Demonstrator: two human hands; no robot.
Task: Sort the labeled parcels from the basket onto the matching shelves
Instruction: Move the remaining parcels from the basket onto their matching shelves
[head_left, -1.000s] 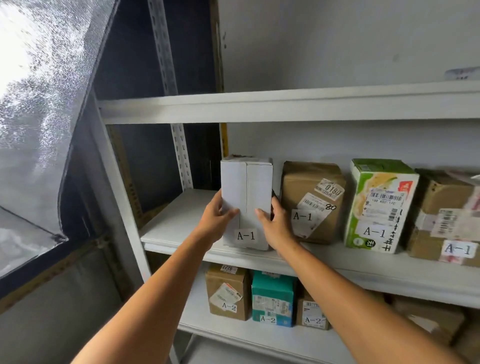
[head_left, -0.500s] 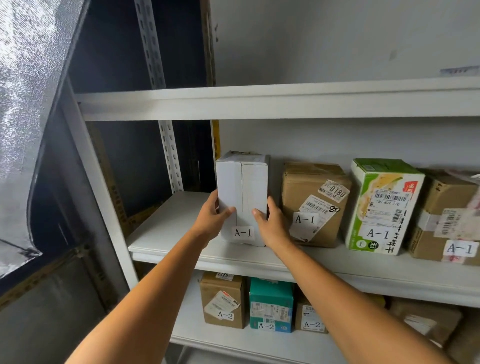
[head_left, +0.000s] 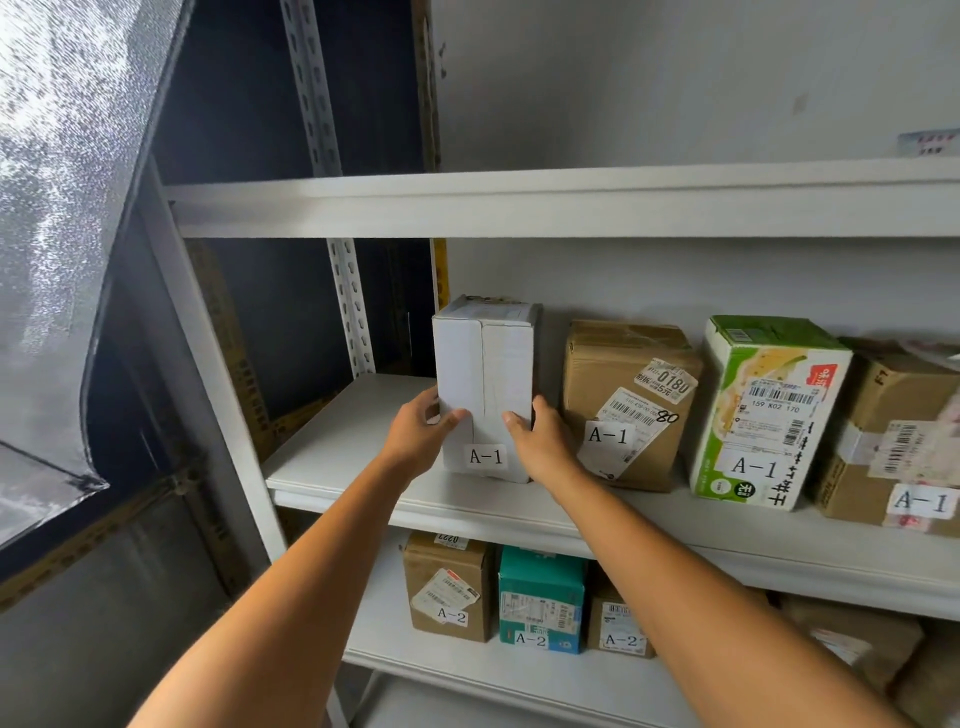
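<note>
The white parcel (head_left: 485, 384) marked A-1 stands upright near the left end of the middle shelf (head_left: 363, 462), clasped low between both hands: left hand (head_left: 418, 434) gripping its left side, right hand (head_left: 537, 441) its right, thumbs across the front.

White shelf (head_left: 332, 447), white A-1 box (head_left: 485, 364), brown carton (head_left: 618, 374), green carton (head_left: 763, 415), taped carton (head_left: 893, 395) in a row
</note>
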